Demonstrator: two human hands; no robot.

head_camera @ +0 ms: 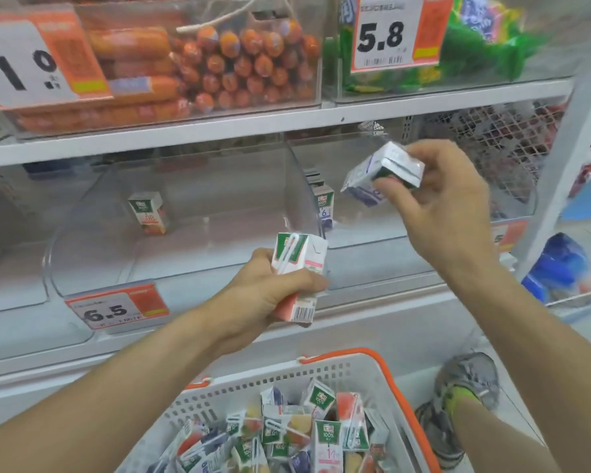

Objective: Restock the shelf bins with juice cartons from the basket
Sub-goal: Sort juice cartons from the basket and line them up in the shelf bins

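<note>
While both hands carry stock, the hazards are listed by item, largest first.

Shelf unit (219,131): white; upper tier holds sausages (239,73) and green packets (485,42), no part of this job.

Basket (362,373): grey with orange handle, on the floor below the arms, heaped with loose juice cartons (325,435). A shoe (464,387) stands just beside its rim; a step could knock it over.

Left clear bin (93,268): one orange-labelled carton (149,213) upright at the back. Risk: flavours mixed if the wrong carton goes in.

Right clear bin (372,240): purple-labelled cartons (325,203) against its left wall.

Left hand (267,288): fingers wrapped round a pink-labelled carton (297,278), upright, at the divider between bins. It matches neither bin's visible stock; likely misplacement.

Right hand (437,199): fingers and thumb pinching a purple-labelled carton (382,175), tilted, over the right bin. Light fingertip hold; it may slip and topple the standing row.
</note>
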